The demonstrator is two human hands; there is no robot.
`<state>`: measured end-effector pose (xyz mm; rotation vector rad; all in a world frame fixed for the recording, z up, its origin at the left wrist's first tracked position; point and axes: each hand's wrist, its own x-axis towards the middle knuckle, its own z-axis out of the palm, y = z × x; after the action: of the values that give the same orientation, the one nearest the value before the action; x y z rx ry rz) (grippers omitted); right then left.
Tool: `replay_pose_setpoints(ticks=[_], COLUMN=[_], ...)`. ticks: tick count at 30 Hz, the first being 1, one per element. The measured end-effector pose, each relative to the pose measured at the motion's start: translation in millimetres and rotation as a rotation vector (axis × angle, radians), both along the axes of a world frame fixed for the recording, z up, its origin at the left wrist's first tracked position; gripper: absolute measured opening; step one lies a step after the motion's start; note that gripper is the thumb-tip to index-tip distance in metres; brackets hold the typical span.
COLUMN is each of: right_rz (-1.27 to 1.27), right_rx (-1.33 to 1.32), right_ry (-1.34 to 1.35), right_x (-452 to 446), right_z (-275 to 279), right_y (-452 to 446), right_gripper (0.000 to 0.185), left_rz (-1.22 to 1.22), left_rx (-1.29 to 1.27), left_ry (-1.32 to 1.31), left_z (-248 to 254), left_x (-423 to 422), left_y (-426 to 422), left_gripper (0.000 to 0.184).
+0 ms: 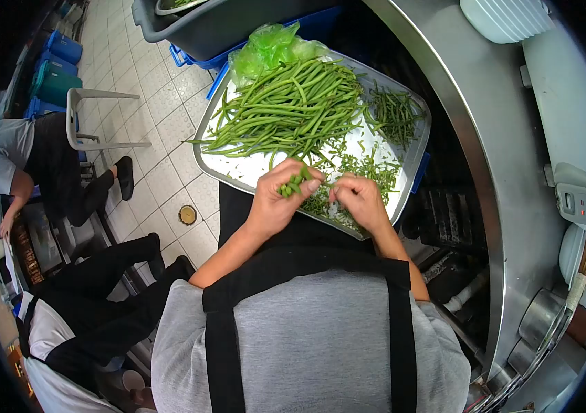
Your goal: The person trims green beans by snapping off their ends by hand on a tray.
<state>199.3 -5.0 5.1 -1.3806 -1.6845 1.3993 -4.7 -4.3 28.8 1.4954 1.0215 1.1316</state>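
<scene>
My left hand (276, 201) is closed around a small bunch of green beans (294, 186), whose ends stick out between the fingers. Close beside it, my right hand (362, 198) is pinched at the thin tip of a green bean. Both hands are over the near edge of a metal tray (239, 180). On the tray lies a large heap of long green beans (300, 103). Short trimmings (369, 165) are scattered at its right, and a pile of thinner, darker green pieces (395, 115) lies in the right corner. A crumpled green plastic bag (265, 54) rests at the far left corner.
A grey tub (190, 31) stands beyond the tray. A steel counter (472, 138) curves along the right, with stacked white bowls (506, 17). At left are a plastic chair (76, 117), a bending person (45, 151) and another person's dark-clad legs (100, 275).
</scene>
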Motion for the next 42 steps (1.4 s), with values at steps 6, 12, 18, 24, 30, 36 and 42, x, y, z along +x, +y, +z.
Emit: replay_pose_setpoints(ticks=[6, 12, 18, 24, 30, 36, 42], right_rz=[-0.197, -0.019, 0.072, 0.032, -0.241, 0.104, 0.062], right_rx=[0.207, 0.538, 0.664, 0.653, 0.306, 0.008, -0.103], right_ry=[-0.206, -0.585, -0.571, -0.4, -0.03, 0.026, 0.075], right_x=[-6.0, -21.0, -18.4, -17.1, -8.5, -12.1, -4.8], right_z=[-14.5, -27.6, -12.0, 32.0, 21.5, 8.7, 5.6], right_y=[22.2, 29.9, 23.9, 6.1, 12.0, 0.8, 1.1], right_gripper=[0.019, 0.01, 0.013, 0.008, 0.011, 0.017, 0.017], left_rz=[0.171, 0.257, 0.121, -0.03, -0.025, -0.042, 0.007], left_rx=[-0.084, -0.343, -0.165, 0.011, -0.399, -0.602, -0.565], left_ry=[-0.26, -0.356, 0.179, 0.482, -0.07, -0.313, -0.323], left_z=[8.7, -11.2, -25.6, -22.4, -12.4, -18.5, -7.7], left_x=[-5.5, -9.8, -5.4, 4.5, 0.7, -4.7, -1.1], left_y=[-1.6, -0.6, 2.4, -1.9, 2.4, 0.0, 1.6], left_gripper=[0.014, 0.01, 0.013, 0.016, 0.018, 0.017, 0.018])
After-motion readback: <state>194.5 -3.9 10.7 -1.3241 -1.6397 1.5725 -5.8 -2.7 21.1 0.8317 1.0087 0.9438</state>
